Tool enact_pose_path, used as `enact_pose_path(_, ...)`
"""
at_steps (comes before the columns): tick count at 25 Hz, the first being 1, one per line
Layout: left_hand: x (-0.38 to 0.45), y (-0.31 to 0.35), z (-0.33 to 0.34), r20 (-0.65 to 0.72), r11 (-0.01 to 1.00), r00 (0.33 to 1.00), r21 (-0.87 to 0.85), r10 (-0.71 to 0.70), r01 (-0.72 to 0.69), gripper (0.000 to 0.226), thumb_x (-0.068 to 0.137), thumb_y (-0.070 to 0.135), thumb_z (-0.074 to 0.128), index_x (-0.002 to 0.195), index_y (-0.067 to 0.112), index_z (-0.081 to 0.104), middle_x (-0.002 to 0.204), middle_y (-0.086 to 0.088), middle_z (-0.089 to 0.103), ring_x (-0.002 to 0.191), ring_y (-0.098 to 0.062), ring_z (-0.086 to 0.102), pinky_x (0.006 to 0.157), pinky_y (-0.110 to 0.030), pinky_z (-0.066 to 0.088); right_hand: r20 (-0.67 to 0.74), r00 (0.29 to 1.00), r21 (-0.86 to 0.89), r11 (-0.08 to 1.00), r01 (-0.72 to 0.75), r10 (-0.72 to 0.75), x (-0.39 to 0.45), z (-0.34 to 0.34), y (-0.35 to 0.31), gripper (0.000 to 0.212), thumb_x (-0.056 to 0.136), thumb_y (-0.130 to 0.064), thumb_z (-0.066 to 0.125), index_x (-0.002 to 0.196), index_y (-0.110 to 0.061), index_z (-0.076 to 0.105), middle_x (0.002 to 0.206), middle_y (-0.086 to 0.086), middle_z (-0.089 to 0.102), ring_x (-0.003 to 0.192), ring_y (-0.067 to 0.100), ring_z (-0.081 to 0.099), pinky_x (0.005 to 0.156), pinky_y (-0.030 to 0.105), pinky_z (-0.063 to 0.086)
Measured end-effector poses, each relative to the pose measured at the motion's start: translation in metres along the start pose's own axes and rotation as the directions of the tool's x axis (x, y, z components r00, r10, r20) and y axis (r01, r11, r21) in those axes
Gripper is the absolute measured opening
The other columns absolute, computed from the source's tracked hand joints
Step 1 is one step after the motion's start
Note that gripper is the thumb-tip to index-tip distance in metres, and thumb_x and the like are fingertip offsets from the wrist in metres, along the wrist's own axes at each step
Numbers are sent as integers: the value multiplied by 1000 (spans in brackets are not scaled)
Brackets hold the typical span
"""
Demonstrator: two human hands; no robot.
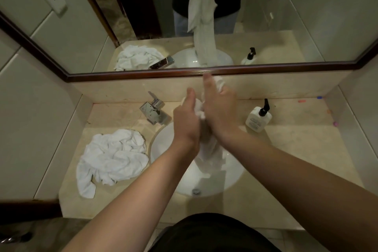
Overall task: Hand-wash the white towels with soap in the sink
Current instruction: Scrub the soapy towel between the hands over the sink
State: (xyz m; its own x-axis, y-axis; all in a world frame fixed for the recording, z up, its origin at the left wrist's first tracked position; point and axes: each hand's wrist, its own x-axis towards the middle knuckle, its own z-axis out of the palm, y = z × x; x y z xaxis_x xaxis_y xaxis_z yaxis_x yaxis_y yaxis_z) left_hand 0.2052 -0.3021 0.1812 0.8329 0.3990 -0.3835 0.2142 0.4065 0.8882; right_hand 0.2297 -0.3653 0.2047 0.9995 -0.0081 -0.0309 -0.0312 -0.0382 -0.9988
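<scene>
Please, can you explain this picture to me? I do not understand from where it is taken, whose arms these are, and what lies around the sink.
There is no machine here. One camera sits on a person's head and looks down, so the two bare arms are that person's own. The left hand and the right hand press a white towel between them; it hangs down into the round white sink. The right hand's fingers look straight; how the left hand's fingers lie is hard to see. On the beige counter, a pile of white towels lies left of the sink, a chrome tap stands behind it, and a white pump bottle stands at the right. The mirror above repeats the scene from the front.
</scene>
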Motion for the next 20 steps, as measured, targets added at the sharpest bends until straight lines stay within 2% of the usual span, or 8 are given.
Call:
enact_pose_path(4,14,9,0,-150,993,988,-114,-23,5,48,92,56,58,88,8,63,82,-16,60,84,-27,57,71,-36,49,28,1000,42,999,-12,11,-14,8,4,43,99,-34,56,62,-15,53,50,-6,52,47,7,49,49,24,39)
enact_pose_path(6,13,8,10,-100,993,995,-116,-20,8,66,78,66,62,92,2,66,90,-18,64,89,-30,60,77,-41,51,17,999,-19,999,-32,32,-3,2,1,46,99,-38,56,59,-15,53,49,-6,52,45,6,49,48,24,40)
enact_pose_path(8,6,5,22,-25,999,999,18,44,-44,70,84,63,56,100,-3,70,98,-17,73,94,-29,69,88,-45,53,-103,988,20,994,-112,113,18,-8,-10,45,99,-42,54,61,-18,51,51,-6,51,46,7,48,50,26,40)
enact_pose_path(11,18,16,26,-82,999,996,33,37,-35,53,92,54,55,69,8,65,69,-11,66,71,-26,61,74,-44,49,-90,994,67,996,-58,64,10,-6,-11,42,100,-35,55,62,-18,52,48,-9,52,45,3,50,48,19,40)
enact_pose_path(13,16,16,25,-77,999,997,-25,30,-32,49,89,58,57,71,13,64,73,-13,64,73,-25,59,74,-43,48,-16,1000,38,999,-9,9,7,-7,-8,44,100,-34,54,59,-19,52,45,-11,52,43,0,49,46,18,38)
enact_pose_path(15,11,2,29,-27,995,998,86,61,-58,50,96,54,52,83,9,70,85,-13,72,80,-23,67,77,-39,53,-88,994,32,998,-59,61,20,-14,-12,44,100,-38,53,61,-19,50,48,-9,50,43,2,46,47,23,39)
enact_pose_path(18,12,-1,28,-84,999,996,41,0,3,52,88,59,57,75,9,66,76,-12,67,75,-28,64,73,-44,54,-104,980,80,984,-161,169,12,-13,-4,41,99,-36,56,65,-13,52,52,-6,52,41,-1,48,47,16,40)
enact_pose_path(20,10,-2,28,-127,1000,992,-2,-29,29,45,92,55,56,74,15,62,73,-11,62,72,-24,59,67,-37,50,-69,986,49,988,-146,149,8,-12,5,44,99,-34,57,60,-15,52,46,-7,52,40,0,48,45,16,39)
